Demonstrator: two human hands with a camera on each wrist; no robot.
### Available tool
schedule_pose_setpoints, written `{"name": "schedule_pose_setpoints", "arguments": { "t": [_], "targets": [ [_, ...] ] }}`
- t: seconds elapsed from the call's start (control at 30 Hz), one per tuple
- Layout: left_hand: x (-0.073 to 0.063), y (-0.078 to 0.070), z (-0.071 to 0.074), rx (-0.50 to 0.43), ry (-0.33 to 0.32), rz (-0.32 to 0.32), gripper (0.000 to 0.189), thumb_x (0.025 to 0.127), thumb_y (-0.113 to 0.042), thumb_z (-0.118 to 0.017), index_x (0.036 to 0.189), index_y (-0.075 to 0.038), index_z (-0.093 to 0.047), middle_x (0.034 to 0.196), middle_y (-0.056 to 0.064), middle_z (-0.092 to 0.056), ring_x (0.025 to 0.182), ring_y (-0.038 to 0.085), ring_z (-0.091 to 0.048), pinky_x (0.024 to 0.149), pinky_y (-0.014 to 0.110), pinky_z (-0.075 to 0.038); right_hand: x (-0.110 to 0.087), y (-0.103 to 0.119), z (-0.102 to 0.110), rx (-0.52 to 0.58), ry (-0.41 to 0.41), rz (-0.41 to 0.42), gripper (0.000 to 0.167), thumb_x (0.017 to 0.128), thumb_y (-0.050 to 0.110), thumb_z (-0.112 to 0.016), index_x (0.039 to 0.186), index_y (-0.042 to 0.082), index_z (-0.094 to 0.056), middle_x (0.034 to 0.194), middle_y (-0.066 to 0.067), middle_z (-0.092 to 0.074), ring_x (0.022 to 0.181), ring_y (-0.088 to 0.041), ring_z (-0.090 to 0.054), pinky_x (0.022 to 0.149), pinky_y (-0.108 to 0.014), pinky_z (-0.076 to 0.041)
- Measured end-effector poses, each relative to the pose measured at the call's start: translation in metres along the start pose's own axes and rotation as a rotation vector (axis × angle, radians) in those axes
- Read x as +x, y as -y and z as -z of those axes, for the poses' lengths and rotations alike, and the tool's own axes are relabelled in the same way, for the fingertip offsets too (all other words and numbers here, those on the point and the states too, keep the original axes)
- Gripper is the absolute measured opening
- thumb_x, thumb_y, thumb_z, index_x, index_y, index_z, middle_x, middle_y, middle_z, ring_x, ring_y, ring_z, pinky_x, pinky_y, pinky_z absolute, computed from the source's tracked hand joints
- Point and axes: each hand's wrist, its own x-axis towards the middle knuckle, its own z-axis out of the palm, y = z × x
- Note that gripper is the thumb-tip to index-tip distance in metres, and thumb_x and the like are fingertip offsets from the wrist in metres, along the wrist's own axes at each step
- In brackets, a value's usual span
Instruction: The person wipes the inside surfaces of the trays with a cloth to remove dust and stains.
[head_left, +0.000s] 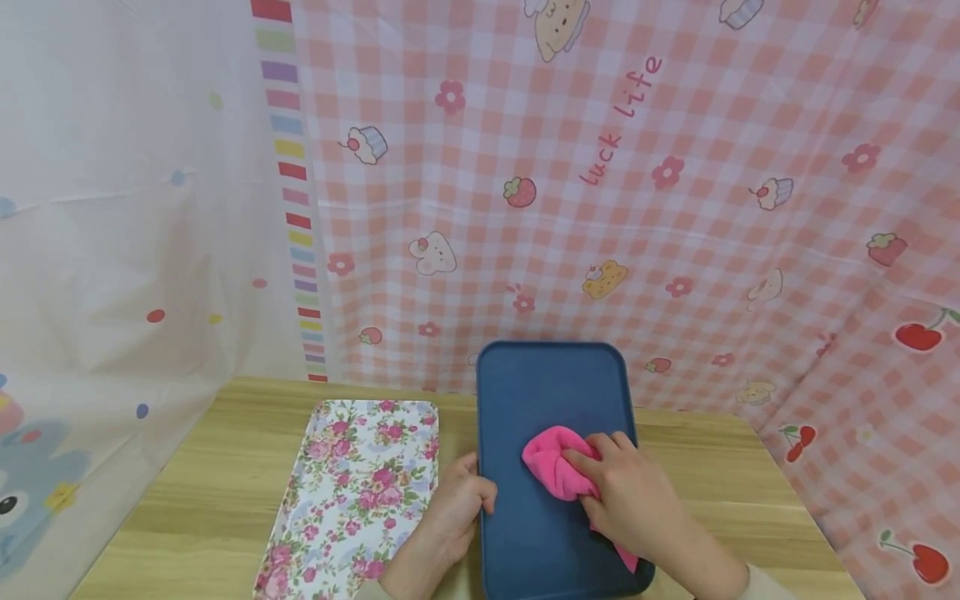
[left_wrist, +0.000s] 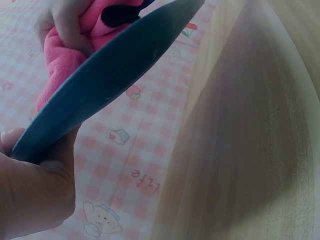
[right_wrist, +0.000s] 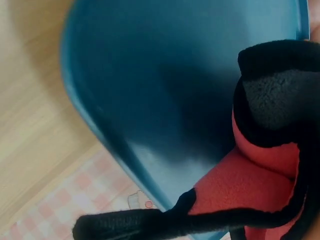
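A dark blue rectangular tray (head_left: 555, 383) is held raised and tilted above the table, its inner face toward the head camera. At its left edge my left hand (head_left: 454, 504) grips the rim, thumb on the inner side; the left wrist view shows the tray (left_wrist: 115, 75) edge-on between thumb and fingers. My right hand (head_left: 633, 492) holds a bunched pink cloth (head_left: 558, 462) against the tray's inner face. In the right wrist view the cloth (right_wrist: 240, 185) shows dark edging and a grey patch, and part of it hangs down.
A white tray with pink flowers (head_left: 360, 492) lies on the wooden table (head_left: 180, 483) to the left of the blue tray. Behind the table hangs a pink checked curtain (head_left: 480, 142), with a white dotted sheet (head_left: 112, 167) at the left.
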Motion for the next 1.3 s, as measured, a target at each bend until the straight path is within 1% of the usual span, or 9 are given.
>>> {"name": "schedule_pose_setpoints", "arguments": {
  "t": [0.27,0.47,0.6,0.7,0.83,0.93,1.03,1.13,1.3],
  "targets": [
    [0.0,0.0,0.0,0.006,-0.014,0.005,0.072,0.053,0.01,-0.044,0.123,0.009,-0.06,0.11,0.005,-0.069,0.095,0.017,-0.063,0.077,0.026,-0.051,-0.016,0.004,0.0,0.068,0.083,0.048,0.047,0.074,0.019,-0.086,0.121,0.016,-0.08,0.108,-0.006,-0.069,0.091,-0.018,-0.058,0.068,-0.032,-0.056],
    [0.0,0.0,-0.001,0.012,-0.024,0.002,0.069,0.052,0.01,-0.044,0.119,0.008,-0.062,0.108,0.005,-0.069,0.096,0.018,-0.062,0.078,0.026,-0.051,-0.029,0.006,0.0,0.1,0.143,0.096,0.049,0.074,0.021,-0.087,0.123,0.016,-0.079,0.108,-0.004,-0.069,0.09,-0.016,-0.057,0.07,-0.031,-0.057],
    [0.0,0.0,-0.001,0.021,-0.035,-0.008,0.067,0.052,0.01,-0.045,0.116,0.008,-0.063,0.104,0.004,-0.068,0.094,0.018,-0.061,0.076,0.026,-0.051,-0.036,0.006,-0.001,0.122,0.155,0.165,0.043,0.075,0.018,-0.086,0.117,0.018,-0.08,0.103,-0.002,-0.069,0.087,-0.014,-0.057,0.069,-0.03,-0.057],
    [0.0,0.0,-0.001,0.022,-0.037,-0.013,0.067,0.052,0.01,-0.045,0.116,0.008,-0.063,0.103,0.004,-0.069,0.093,0.018,-0.061,0.074,0.026,-0.051,-0.039,0.005,-0.003,0.135,0.176,0.255,0.04,0.074,0.019,-0.086,0.114,0.019,-0.08,0.098,0.001,-0.066,0.085,-0.011,-0.054,0.069,-0.024,-0.054],
    [0.0,0.0,-0.001,0.021,-0.039,-0.008,0.067,0.052,0.01,-0.045,0.116,0.008,-0.063,0.103,0.004,-0.069,0.093,0.018,-0.061,0.072,0.026,-0.051,-0.042,0.003,-0.007,0.184,0.256,0.346,0.033,0.081,0.025,-0.084,0.114,0.02,-0.08,0.093,0.005,-0.063,0.081,-0.005,-0.047,0.066,-0.017,-0.046],
    [0.0,0.0,-0.001,0.022,-0.042,0.0,0.066,0.052,0.01,-0.045,0.116,0.008,-0.063,0.103,0.004,-0.068,0.093,0.018,-0.061,0.072,0.026,-0.05,-0.042,0.004,-0.007,0.229,0.325,0.344,0.027,0.089,0.029,-0.08,0.114,0.02,-0.081,0.091,0.007,-0.062,0.08,-0.002,-0.044,0.065,-0.016,-0.044],
    [-0.001,0.0,0.0,0.026,-0.046,0.002,0.067,0.052,0.01,-0.046,0.117,0.008,-0.063,0.104,0.004,-0.068,0.094,0.018,-0.061,0.074,0.026,-0.05,-0.041,0.004,-0.005,0.242,0.367,0.324,0.026,0.091,0.032,-0.079,0.114,0.02,-0.081,0.091,0.009,-0.062,0.081,-0.001,-0.044,0.066,-0.017,-0.045],
    [-0.001,0.0,0.0,0.03,-0.05,0.003,0.067,0.053,0.01,-0.046,0.117,0.008,-0.063,0.104,0.004,-0.068,0.094,0.018,-0.061,0.075,0.027,-0.05,-0.04,0.004,-0.003,0.234,0.365,0.32,0.029,0.088,0.031,-0.082,0.115,0.021,-0.081,0.092,0.009,-0.062,0.081,-0.002,-0.044,0.067,-0.017,-0.045],
    [-0.001,0.0,0.0,0.029,-0.052,0.0,0.067,0.053,0.01,-0.046,0.117,0.008,-0.063,0.104,0.004,-0.068,0.094,0.018,-0.061,0.075,0.027,-0.051,-0.039,0.003,-0.001,0.216,0.261,0.349,0.031,0.078,0.019,-0.084,0.109,0.021,-0.081,0.087,0.01,-0.058,0.079,-0.002,-0.041,0.065,-0.015,-0.04]
  ]
}}
